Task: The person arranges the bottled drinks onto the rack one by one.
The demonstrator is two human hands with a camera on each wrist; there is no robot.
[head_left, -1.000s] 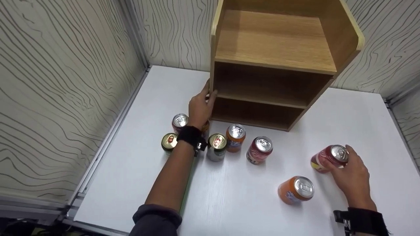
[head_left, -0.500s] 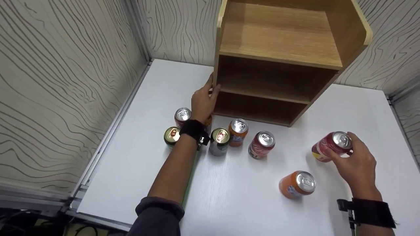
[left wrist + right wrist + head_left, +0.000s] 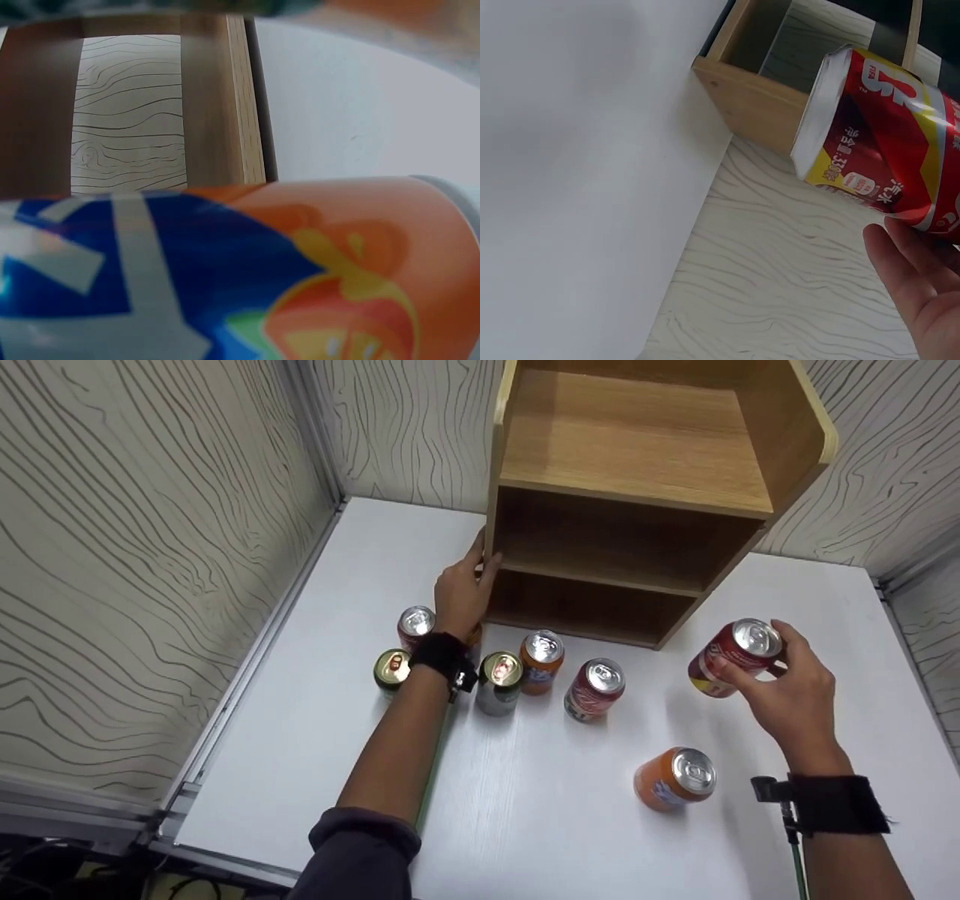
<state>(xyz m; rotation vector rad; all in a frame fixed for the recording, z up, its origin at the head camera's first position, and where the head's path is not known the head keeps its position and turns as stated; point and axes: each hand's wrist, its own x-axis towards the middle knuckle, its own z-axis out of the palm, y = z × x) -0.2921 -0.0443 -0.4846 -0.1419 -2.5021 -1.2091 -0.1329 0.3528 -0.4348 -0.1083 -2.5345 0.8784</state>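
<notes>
My right hand (image 3: 799, 701) holds a red soda can (image 3: 731, 652) up above the table, thumb on the near side. In the right wrist view the can (image 3: 885, 142) shows its silver bottom rim and yellow stripes. At the left side of a wooden shelf unit (image 3: 637, 442), my left hand (image 3: 459, 596) grips the front edge of the side panel, thumb in front, fingers partly hidden behind. An orange soda can (image 3: 337, 255) fills the lower left wrist view; the wrist mostly covers it in the head view.
On the white table (image 3: 525, 810) stand an orange can (image 3: 660, 784) near my right arm, a red can (image 3: 589, 697), another orange can (image 3: 540, 671) and a green-grey can (image 3: 495, 697). Left of my wrist are a red can (image 3: 415, 622) and a green can (image 3: 390, 671).
My right hand has lifted the red can off the table and moved it forward, toward the shelf unit and slightly left. My left hand stays on the shelf panel.
</notes>
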